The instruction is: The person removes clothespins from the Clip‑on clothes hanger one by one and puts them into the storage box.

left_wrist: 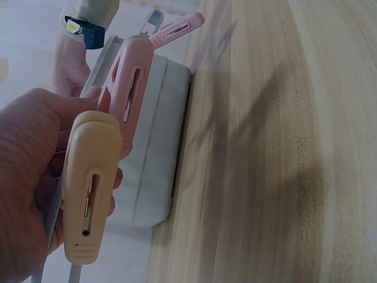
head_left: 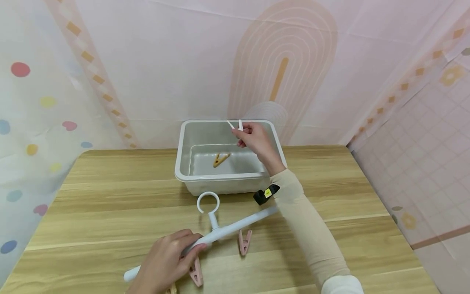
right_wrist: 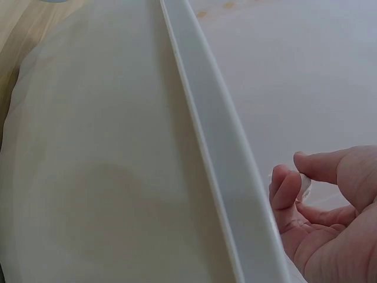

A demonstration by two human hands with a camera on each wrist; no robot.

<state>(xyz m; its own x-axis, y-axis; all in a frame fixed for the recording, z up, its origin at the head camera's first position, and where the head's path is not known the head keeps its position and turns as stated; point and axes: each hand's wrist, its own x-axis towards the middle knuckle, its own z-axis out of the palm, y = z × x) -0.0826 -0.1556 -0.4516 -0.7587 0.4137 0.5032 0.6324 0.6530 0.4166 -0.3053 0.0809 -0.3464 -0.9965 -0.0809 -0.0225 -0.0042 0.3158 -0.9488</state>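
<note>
My left hand [head_left: 167,261] grips the bar of a white hanger [head_left: 242,223] with a round hook, held tilted above the table. Two pink clothespins hang from the bar, one [head_left: 244,243] right of the hook, the other [head_left: 196,272] beside my left fingers. A beige clothespin [left_wrist: 91,188] is clipped closest to the camera in the left wrist view. Over the far part of a grey basin, my right hand [head_left: 257,141] pinches a white clothespin [head_left: 240,125], its two prongs pointing up. In the right wrist view, the fingers mostly hide it.
The grey basin [head_left: 224,178] stands at the back of the wooden table [head_left: 117,196], close to the patterned backdrop [head_left: 165,73]. On its floor lies a mustard-yellow clothespin [head_left: 220,161]. The right forearm crosses the basin's near right corner and overlaps the hanger's right end.
</note>
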